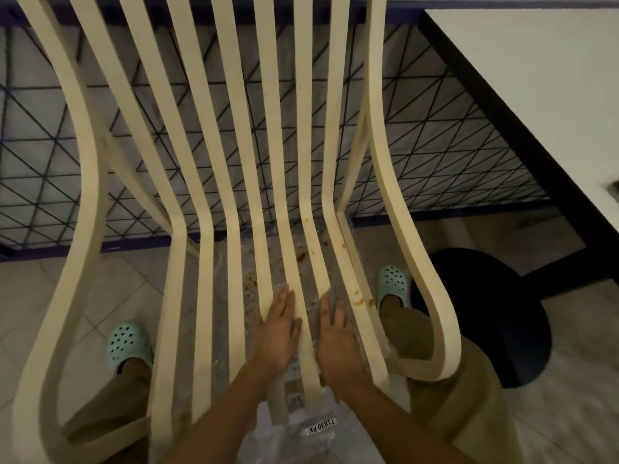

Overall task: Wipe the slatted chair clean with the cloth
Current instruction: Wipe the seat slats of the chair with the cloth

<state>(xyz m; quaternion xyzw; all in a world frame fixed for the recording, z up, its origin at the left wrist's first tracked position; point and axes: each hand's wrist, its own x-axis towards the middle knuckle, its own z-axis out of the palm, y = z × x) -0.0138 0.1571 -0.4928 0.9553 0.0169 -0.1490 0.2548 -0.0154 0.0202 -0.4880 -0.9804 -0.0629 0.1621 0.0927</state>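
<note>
Slatted chair (pixel 234 162): slat tops cut off by the far edge. White table (pixel 536 95): cut off at right. Small object (pixel 614 187) on table: cropped, unidentifiable. Both forearms exit the near edge

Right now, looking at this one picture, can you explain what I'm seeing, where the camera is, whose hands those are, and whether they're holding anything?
There is no machine here. The camera sits on a person's head and looks down, so you see their own arms, trousers and pale green clogs from above.

The cream bars filling the view are the slatted chair, seen from its front edge towards its back. Through the gaps you can see the tiled floor and a crumpled clear plastic sheet with a printed label.

The left hand and right hand lie flat and open on neighbouring slats, holding nothing. No cloth is visible.

Brownish-orange stains mark the slats on the right. A white table with a round dark base stands at the right.
</note>
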